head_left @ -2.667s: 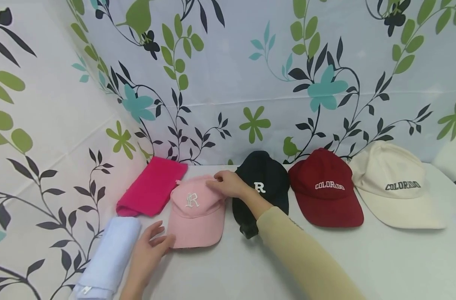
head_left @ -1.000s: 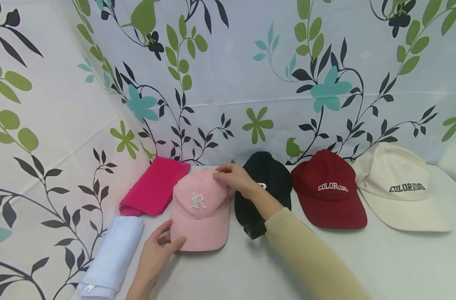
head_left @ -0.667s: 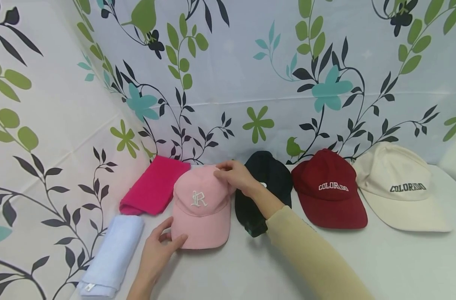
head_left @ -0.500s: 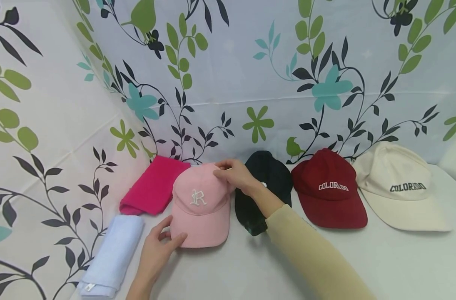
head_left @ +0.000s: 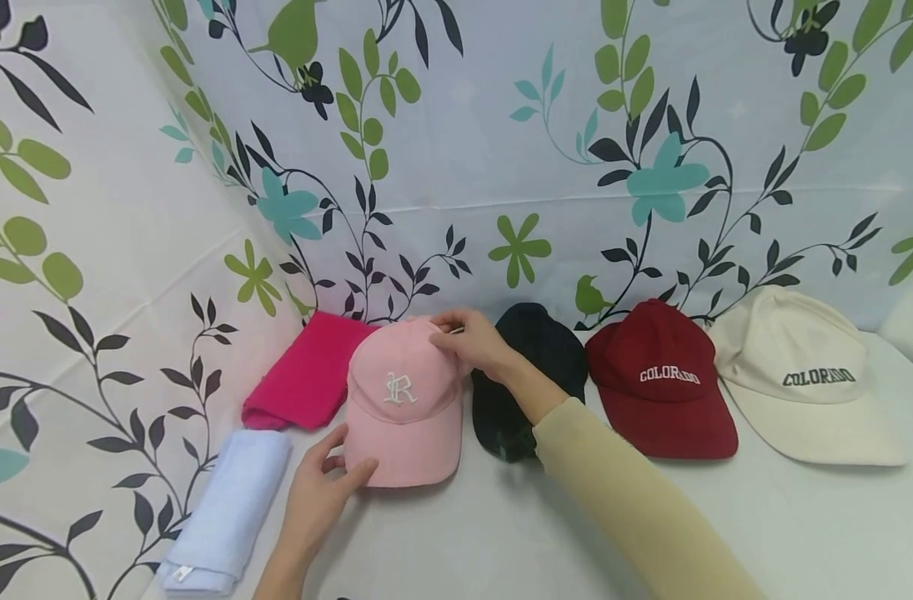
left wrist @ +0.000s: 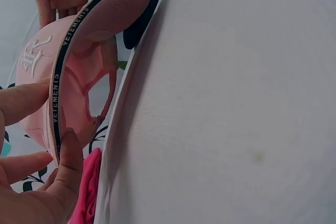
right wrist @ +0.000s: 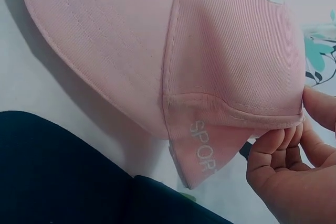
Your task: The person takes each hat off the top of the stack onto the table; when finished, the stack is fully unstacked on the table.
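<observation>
Both hands hold a pink baseball cap (head_left: 403,442) with a white embroidered letter on its front. My left hand (head_left: 317,492) pinches the left side of the brim, thumb on top. In the left wrist view the brim's edge carries a dark band (left wrist: 56,98) printed "VETEMENTS", and the cap's hollow inside and back opening show. My right hand (head_left: 474,342) pinches the right side of the crown near the back. The right wrist view shows its fingers curled at the crown's lower edge, near a strap (right wrist: 202,153) with white lettering.
Right of the pink cap stand a black cap (head_left: 542,333), partly behind the right arm, a dark red cap (head_left: 654,375) and a cream cap (head_left: 794,358). At left lie a folded bright pink cloth (head_left: 306,375) and a rolled light blue cloth (head_left: 227,508). A patterned curtain (head_left: 456,150) hangs behind.
Both hands have raised the pink cap's crown, and the cap sits a little higher and further right in view. The right hand now covers the black cap's white letter.
</observation>
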The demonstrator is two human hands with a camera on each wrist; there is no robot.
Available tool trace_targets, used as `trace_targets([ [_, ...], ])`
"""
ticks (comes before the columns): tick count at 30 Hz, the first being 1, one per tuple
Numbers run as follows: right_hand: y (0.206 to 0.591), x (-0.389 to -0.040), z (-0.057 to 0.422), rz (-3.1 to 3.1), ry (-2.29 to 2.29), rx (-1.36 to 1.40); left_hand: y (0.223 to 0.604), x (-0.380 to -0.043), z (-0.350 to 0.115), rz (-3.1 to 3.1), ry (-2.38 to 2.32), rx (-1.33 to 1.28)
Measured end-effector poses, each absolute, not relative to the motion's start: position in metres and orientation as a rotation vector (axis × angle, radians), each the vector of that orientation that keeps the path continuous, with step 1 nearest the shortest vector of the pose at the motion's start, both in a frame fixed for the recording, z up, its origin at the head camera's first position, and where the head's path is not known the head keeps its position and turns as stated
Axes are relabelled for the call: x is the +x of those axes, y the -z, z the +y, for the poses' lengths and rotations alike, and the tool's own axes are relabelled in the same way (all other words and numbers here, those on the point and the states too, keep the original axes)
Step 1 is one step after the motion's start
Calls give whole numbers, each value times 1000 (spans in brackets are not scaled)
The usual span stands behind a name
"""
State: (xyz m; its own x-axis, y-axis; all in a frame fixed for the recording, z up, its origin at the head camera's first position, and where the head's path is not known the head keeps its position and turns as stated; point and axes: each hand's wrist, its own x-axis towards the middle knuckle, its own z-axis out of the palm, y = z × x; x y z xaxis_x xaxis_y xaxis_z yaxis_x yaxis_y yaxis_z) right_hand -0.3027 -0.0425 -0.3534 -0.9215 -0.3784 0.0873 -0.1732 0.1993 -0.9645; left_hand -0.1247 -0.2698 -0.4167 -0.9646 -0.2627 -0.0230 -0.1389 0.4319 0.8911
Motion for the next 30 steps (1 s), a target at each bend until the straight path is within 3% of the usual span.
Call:
trace_targets([
  [30, 355, -333, -41, 2290, 1831, -428, 422, -158, -264, -2550, 1540, 255],
])
